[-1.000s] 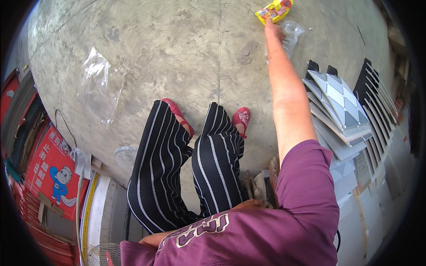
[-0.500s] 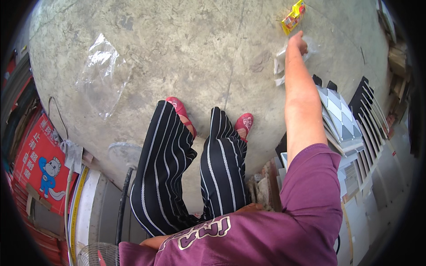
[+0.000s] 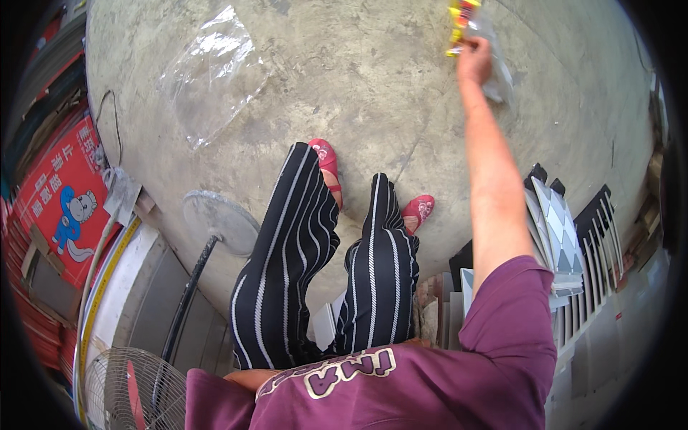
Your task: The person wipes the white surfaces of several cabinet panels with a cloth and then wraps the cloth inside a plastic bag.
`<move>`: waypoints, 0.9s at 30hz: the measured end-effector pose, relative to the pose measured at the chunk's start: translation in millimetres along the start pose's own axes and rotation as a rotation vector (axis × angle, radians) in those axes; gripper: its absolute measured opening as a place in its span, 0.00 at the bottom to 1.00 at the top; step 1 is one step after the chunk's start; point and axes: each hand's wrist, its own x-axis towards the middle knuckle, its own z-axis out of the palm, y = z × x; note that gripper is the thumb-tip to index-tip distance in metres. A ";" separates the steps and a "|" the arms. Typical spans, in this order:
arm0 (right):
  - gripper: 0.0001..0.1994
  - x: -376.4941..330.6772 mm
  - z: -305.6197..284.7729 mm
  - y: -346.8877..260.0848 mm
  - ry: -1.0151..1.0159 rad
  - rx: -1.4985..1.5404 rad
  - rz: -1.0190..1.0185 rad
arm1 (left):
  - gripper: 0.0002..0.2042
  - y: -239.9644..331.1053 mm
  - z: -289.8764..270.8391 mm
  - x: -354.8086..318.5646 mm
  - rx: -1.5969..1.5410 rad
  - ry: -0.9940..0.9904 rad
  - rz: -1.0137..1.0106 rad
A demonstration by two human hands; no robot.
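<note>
Wire fan guard [image 3: 136, 390], round-based stand [image 3: 221, 222] left; patterned boards [image 3: 564, 236] right. Crinkled clear plastic [image 3: 213, 79] on rough floor [image 3: 358, 93]. Right hand [image 3: 475, 63] curled at yellow packet [image 3: 458, 30], grip unclear.

Yellow packet [image 3: 456, 33] with red patches near its top – blurred, stands lengthwise in your view, upper end reaching view's edge. Its lower part is beside fingertips of your right hand [image 3: 474, 63]. Clear plastic bag [image 3: 497, 80], crumpled, stretches along hand's right side – grip on it you cannot confirm.
</note>
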 end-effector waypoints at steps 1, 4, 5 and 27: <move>0.07 -24.4 -3.8 -48.5 -0.132 0.064 -0.096 | 0.12 2.0 3.1 -0.5 -0.015 0.029 0.001; 0.27 -88.7 -5.2 -156.6 -0.229 0.099 -0.949 | 0.12 4.8 5.8 -11.1 -0.038 0.077 0.013; 0.31 -111.6 3.1 -182.0 -0.430 0.049 -1.090 | 0.12 6.5 6.5 -16.7 -0.048 0.094 0.015; 0.13 -216.5 79.4 -206.6 -0.879 -0.148 -0.503 | 0.13 11.0 22.4 16.9 -0.184 0.115 0.263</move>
